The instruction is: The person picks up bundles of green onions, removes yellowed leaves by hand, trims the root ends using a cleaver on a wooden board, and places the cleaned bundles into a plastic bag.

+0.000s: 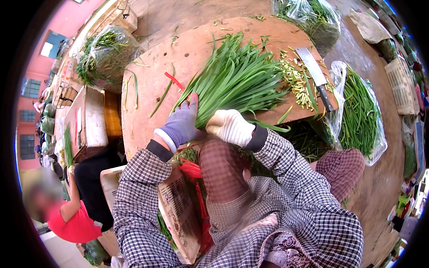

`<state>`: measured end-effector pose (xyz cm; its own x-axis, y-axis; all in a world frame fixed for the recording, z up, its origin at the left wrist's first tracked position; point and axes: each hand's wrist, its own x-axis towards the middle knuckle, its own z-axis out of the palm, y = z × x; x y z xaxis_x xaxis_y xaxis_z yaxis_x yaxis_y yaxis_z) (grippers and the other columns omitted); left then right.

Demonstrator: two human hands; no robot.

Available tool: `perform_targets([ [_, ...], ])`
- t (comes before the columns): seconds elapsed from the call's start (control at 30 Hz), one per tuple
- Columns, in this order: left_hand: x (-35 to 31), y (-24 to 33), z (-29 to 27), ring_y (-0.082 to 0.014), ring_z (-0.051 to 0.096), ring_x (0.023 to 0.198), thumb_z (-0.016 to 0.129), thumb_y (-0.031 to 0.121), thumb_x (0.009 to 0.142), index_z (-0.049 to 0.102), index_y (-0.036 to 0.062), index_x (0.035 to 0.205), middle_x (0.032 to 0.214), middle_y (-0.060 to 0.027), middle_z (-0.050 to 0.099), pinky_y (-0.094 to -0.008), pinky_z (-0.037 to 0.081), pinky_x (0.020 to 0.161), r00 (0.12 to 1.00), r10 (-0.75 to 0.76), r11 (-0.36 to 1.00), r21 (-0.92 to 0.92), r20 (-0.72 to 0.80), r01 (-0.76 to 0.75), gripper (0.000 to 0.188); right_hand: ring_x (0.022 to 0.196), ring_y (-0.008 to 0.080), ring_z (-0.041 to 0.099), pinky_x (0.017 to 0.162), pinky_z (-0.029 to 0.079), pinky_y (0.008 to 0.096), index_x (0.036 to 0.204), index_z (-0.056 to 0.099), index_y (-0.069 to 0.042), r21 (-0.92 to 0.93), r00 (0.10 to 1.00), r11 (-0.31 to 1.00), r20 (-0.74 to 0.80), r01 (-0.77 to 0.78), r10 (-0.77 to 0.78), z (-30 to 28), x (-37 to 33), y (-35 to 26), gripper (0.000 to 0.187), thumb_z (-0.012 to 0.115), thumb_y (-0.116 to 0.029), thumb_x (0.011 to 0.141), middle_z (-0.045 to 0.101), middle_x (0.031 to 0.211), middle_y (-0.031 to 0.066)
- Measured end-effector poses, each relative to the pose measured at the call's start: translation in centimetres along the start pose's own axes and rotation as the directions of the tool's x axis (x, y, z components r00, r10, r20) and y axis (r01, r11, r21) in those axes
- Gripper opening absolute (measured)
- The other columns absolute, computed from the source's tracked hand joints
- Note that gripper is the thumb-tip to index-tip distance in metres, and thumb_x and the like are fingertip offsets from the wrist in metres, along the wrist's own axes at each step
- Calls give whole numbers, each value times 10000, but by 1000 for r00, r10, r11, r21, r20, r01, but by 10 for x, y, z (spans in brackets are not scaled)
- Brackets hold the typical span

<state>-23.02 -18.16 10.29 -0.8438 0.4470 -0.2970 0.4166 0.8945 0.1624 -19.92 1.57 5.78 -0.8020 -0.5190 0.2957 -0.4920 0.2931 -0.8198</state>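
A large bunch of garlic chives [237,76] lies fanned out on the wooden table [147,107], its narrow end toward me. My left hand [182,120], in a purple glove, is closed around that narrow end, thumb along the leaves. Right beside it, my right hand [230,127], in a white glove, is closed with its fingertips tucked in against the bunch; what they pinch is hidden. A red strip [174,81] lies on the table left of the leaves. To the right are cut stem ends [296,85] and a cleaver [315,73] with a black handle.
Plastic bags of chives stand at the right [362,111], far right [319,22] and far left [109,53] of the table. A plastic crate [178,210] with red strips [191,169] sits by my leg. At the left, a person in red [73,219] holds some chives.
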Motion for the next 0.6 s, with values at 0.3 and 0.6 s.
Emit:
perform_targets([
  [0.3, -5, 5, -1, -449, 521, 1141, 766, 604, 620, 158, -11, 1470, 1273, -321, 465, -473, 431, 971, 994, -105, 994, -41, -1, 105, 1212, 756, 271, 651, 698, 517, 341, 938, 682, -13, 129, 982, 982, -112, -139, 154, 9, -23, -20, 198, 706, -42, 743, 669, 844, 151],
  [0.6, -11, 22, -1, -475, 490, 1162, 791, 462, 636, 124, -2, 1472, 1319, -332, 416, -480, 428, 972, 990, -143, 989, -39, -12, 143, 1166, 576, 182, 628, 547, 501, 303, 869, 715, -27, 324, 950, 925, -169, -199, 264, 20, 6, -15, 95, 678, -92, 810, 674, 707, 112],
])
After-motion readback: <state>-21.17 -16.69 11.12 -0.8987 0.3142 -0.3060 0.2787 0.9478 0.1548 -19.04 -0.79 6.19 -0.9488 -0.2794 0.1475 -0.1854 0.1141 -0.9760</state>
